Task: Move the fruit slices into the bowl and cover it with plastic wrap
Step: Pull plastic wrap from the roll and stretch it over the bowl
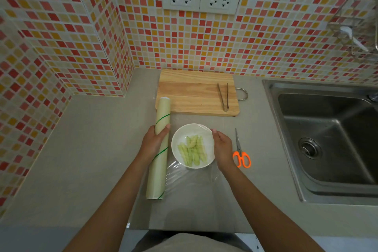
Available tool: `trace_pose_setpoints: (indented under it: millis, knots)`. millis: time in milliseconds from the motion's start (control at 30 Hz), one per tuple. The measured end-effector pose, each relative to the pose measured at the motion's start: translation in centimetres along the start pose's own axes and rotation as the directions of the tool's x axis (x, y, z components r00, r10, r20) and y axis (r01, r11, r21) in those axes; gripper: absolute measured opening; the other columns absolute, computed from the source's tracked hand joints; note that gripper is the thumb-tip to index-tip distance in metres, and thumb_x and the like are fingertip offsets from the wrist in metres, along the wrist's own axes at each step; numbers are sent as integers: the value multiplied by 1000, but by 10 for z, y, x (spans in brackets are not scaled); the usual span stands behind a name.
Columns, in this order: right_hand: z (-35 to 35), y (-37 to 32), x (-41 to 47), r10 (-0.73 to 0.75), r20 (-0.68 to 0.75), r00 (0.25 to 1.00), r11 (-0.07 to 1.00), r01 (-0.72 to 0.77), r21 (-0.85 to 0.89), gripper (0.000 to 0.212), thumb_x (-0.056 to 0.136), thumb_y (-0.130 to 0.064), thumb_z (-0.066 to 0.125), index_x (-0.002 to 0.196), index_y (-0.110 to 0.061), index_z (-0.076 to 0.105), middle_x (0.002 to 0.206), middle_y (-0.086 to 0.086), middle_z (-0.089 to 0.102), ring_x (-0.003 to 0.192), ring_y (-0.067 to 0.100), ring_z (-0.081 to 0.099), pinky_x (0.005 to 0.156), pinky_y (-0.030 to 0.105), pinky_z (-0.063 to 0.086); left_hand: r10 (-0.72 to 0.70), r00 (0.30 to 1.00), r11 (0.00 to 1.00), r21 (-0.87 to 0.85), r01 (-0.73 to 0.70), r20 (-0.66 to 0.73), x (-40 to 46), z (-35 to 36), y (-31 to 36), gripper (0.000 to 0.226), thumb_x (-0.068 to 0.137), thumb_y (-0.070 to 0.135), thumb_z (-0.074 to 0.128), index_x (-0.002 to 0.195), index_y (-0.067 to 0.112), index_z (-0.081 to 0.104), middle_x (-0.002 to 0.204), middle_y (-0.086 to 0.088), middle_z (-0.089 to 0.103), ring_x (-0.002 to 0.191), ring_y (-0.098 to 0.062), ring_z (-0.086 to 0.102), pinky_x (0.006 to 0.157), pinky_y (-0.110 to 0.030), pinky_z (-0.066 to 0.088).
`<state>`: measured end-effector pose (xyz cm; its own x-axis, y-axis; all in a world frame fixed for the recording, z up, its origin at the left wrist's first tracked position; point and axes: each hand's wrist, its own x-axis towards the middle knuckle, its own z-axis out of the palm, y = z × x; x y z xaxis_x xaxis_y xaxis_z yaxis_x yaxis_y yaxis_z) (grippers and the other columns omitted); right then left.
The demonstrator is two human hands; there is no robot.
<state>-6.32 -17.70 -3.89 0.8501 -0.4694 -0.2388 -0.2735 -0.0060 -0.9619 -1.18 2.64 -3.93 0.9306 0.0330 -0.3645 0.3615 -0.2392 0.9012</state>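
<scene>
— Head view: left hand (152, 143) wrapped round plastic wrap roll (159, 149), pinning it to surface (92, 149) — anchoring film.

— Right hand (223, 149)?

— Pinching film against bowl (176, 145) rim; fruit slices (192, 149) inside, scissors (241, 153) near for cutting.

Counter (86, 149) — board (194, 96), bowl (180, 135), scissors (241, 155)

A home kitchen: steel sink (327, 139), tiled wall (184, 43)
</scene>
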Motion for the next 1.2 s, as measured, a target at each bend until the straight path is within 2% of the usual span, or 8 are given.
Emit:
trace_pose_setpoints:
  millis: [267, 367, 533, 600, 800, 967, 1100, 1200]
  knots:
    - [0, 7, 5, -29, -13, 999, 998, 29, -50, 41, 98, -18, 46, 58, -13, 41, 54, 1, 38, 54, 10, 36, 51, 23, 31, 15, 999, 999, 40, -14, -30, 2, -9, 1, 44, 88, 44, 61, 122, 17, 58, 107, -2, 64, 93, -18, 61, 75, -28, 45]
    - [0, 9, 7, -27, -10, 1000, 999, 27, -45, 38, 98, -18, 47, 61, -11, 43, 56, 3, 38, 55, 10, 36, 51, 23, 31, 13, 1000, 1000, 25, -13, -17, 2, -15, 1, 37, 90, 41, 59, 115, 15, 63, 99, -3, 67, 85, -18, 62, 74, -30, 46]
    - [0, 9, 8, -15, -14, 1000, 999, 14, -52, 43, 96, -18, 48, 54, -19, 39, 55, -1, 38, 53, 8, 36, 51, 23, 31, 61, 998, 998, 12, -61, 4, 0, -20, 0, 23, 94, 40, 54, 99, 20, 66, 82, 7, 66, 75, -10, 61, 64, -24, 45]
    - [0, 8, 7, -14, -14, 1000, 999, 14, -49, 42, 96, -18, 48, 55, -18, 39, 55, 1, 38, 56, 10, 36, 53, 24, 31, 68, 998, 998, 14, -68, 8, 0, -20, 1, 23, 95, 40, 51, 99, 21, 65, 84, 8, 66, 76, -8, 61, 67, -24, 45]
    - [0, 3, 3, -20, -18, 1000, 999, 19, -37, 36, 95, -14, 48, 60, -10, 42, 58, 7, 38, 57, 12, 37, 54, 25, 31, 32, 999, 999, -20, -32, 8, 3, -23, -4, 34, 96, 42, 48, 114, 19, 64, 100, 1, 67, 89, -16, 61, 79, -31, 45]
    - [-1, 0, 2, -16, 3, 1000, 999, 16, -32, 34, 95, -15, 49, 63, -9, 45, 63, 10, 40, 63, 16, 38, 57, 26, 32, -13, 999, 999, -40, 15, 30, 6, -26, -5, 37, 96, 45, 46, 110, 16, 64, 101, -3, 67, 90, -20, 62, 84, -36, 47]
    - [-1, 0, 3, -22, 9, 1000, 998, 22, -63, 42, 96, -15, 48, 55, -15, 43, 57, 3, 41, 60, 12, 39, 55, 25, 33, -4, 999, 999, -38, 5, 40, 6, -26, -4, 36, 96, 45, 45, 108, 16, 64, 100, -4, 67, 90, -20, 62, 84, -36, 47]
    - [-2, 0, 4, -22, 22, 1000, 996, 23, -85, 44, 98, -15, 46, 54, -18, 48, 56, -1, 46, 60, 11, 43, 58, 25, 35, -8, 999, 999, -32, 9, 39, 6, -25, -5, 36, 97, 44, 44, 108, 16, 63, 101, -5, 66, 90, -21, 61, 85, -36, 47]
